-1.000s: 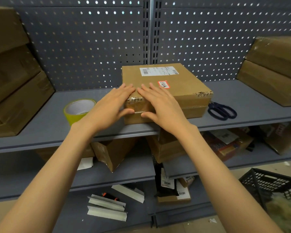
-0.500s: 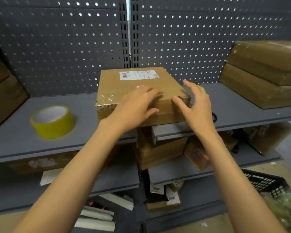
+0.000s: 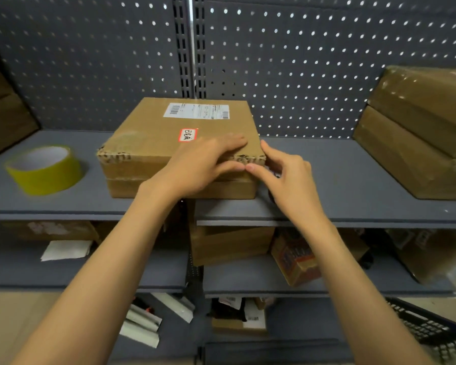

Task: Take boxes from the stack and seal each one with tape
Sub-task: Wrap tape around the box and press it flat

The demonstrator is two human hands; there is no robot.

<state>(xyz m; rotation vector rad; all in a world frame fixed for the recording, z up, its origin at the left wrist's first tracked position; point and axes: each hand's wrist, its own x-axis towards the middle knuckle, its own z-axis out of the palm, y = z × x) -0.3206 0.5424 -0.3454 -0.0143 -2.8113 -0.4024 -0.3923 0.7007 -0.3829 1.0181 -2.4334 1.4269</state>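
Left hand [image 3: 203, 167] lies flat, fingers extended, pressing the box [image 3: 179, 146] at its near right corner, probably smoothing tape. Right hand [image 3: 287, 177] touches that corner, fingers loosely bent, perhaps pinching; hard to tell.

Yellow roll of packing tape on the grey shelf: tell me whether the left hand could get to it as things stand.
Probably yes. The yellow roll of packing tape lies on bare grey shelf left of the brown cardboard box, nothing between. The left hand only rests on the box's near right corner.
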